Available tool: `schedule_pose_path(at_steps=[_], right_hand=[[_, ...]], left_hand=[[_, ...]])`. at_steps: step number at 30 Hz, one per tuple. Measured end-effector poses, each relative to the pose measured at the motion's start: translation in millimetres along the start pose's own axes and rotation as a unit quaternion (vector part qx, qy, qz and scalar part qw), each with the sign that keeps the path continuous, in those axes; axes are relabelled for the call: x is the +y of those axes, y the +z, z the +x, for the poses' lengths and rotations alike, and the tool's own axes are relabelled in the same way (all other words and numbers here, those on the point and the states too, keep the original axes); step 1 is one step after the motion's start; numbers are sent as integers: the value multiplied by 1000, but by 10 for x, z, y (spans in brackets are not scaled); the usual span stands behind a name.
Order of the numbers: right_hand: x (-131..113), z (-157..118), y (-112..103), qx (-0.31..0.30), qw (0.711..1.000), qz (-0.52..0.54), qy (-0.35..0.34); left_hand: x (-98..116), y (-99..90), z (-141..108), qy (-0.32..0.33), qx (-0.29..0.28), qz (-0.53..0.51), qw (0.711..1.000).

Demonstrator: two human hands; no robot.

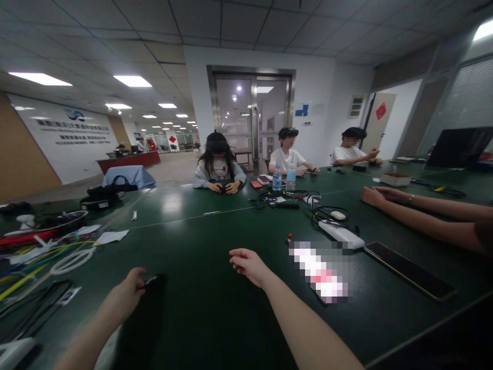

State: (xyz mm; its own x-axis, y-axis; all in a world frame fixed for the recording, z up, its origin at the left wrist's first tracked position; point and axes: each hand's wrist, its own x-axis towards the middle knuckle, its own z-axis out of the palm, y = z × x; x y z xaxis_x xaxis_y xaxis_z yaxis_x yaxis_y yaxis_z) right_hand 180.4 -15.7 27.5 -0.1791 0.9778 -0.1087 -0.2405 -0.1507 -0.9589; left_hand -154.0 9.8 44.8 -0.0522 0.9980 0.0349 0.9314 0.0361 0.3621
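Note:
My left hand [125, 295] is over the green table [192, 308] at lower left, its fingers closed round a small dark object [151, 281] with a shiny part that sticks out to the right. What the object is cannot be made out. Near the middle, my right hand [248, 264] hovers over the table with its fingers loosely bent and nothing visible in it. A lit phone [319, 272], its screen blurred out, lies to the right of my right hand.
Cables [73, 262] and papers cover the left side. At right are a white power strip [341, 234], a dark phone [410, 270] and another person's forearms [435, 216]. Bottles [290, 178] stand farther back, where three people sit across the table.

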Motion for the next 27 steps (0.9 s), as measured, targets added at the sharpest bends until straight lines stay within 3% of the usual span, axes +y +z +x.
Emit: schedule_pose_path(at_steps=[6,11,15,19,27], right_hand=[[33,11,-36,-3,1000,-18,-8],[28,30,21,10,999,-42,-13],[-13,-6,99,29,984,-168,-53],[-32,-60,146,42,936,-330,-118],[19,-28,122,1,888,-434,-152]], left_hand=[[825,372,-70,85,-65,-39,994],[1236,569,-185,135,-79,-79,985],[1312,675,-253,158,-85,-115,977],[1273,714,-285,179,-96,-142,969],[1268,685,-315,200,-108,-181,957]])
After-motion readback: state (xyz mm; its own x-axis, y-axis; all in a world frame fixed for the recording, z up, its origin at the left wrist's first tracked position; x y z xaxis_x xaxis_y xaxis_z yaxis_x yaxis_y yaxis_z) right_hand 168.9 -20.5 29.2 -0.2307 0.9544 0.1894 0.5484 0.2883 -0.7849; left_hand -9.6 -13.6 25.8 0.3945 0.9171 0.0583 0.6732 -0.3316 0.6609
